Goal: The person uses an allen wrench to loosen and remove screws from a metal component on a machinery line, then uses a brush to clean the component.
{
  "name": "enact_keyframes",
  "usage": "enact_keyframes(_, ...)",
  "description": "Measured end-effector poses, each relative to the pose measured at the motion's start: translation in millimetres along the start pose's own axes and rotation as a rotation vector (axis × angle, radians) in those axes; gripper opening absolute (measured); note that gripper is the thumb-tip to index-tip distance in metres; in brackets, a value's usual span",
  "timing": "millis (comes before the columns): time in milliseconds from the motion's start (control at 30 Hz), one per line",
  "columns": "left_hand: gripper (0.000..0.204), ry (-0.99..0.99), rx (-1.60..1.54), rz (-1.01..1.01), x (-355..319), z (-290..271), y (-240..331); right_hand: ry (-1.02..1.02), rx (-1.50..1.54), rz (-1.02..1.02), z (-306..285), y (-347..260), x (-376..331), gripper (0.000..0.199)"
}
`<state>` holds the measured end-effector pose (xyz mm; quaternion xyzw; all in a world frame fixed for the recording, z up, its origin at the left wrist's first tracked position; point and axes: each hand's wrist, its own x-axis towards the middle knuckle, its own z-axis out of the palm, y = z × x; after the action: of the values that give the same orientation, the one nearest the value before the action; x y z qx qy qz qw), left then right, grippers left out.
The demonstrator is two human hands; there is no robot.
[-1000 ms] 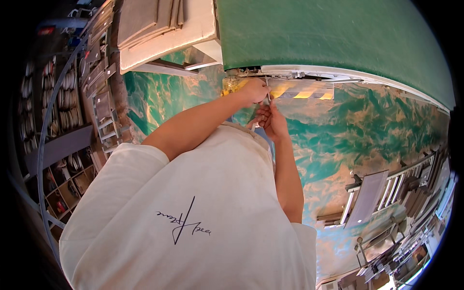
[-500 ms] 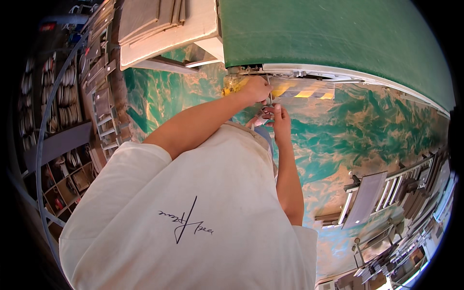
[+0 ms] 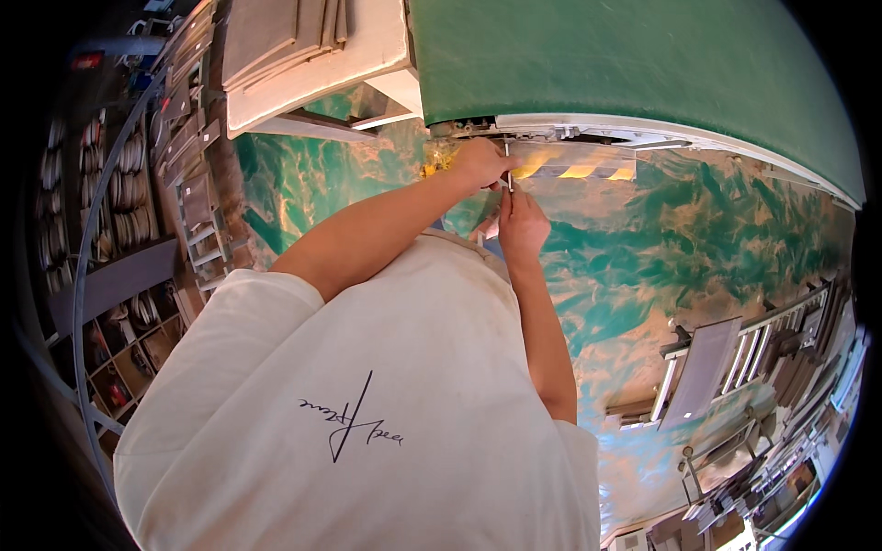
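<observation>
My left hand (image 3: 482, 164) is closed around a thin metal rod (image 3: 511, 182), just below the edge of a large green belt surface (image 3: 625, 64). The rod's upper end reaches toward the white metal frame (image 3: 588, 122) under that surface; whether it touches cannot be seen. My right hand (image 3: 524, 223) is just nearer to me, its thumb and fingers pinched on the rod's lower end. The fingertips of both hands nearly meet, and they hide part of the rod.
A pale table (image 3: 317, 94) with stacked brown boards (image 3: 276, 41) stands at the far left. Behind the hands lies a yellow-and-black striped strip (image 3: 579, 167). Shelves (image 3: 124, 197) line the left; a rack with a leaning panel (image 3: 703, 372) is at the right.
My right hand has moved up toward my left, and its raised fingers have closed on the rod's lower end. The left hand stays in nearly the same place.
</observation>
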<state>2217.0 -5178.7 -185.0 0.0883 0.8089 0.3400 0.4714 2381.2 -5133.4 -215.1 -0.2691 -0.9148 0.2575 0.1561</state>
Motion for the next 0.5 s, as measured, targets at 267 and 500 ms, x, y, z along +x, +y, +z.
enact_keyframes(267,0.032,-0.098,-0.060,0.019,11,3,-9,-0.282,1.227,0.799,-6,7,-2,0.033)
enact_keyframes(500,0.035,-0.198,-0.161,0.036,6,-2,-9,-0.437,1.507,0.863,12,25,5,0.031)
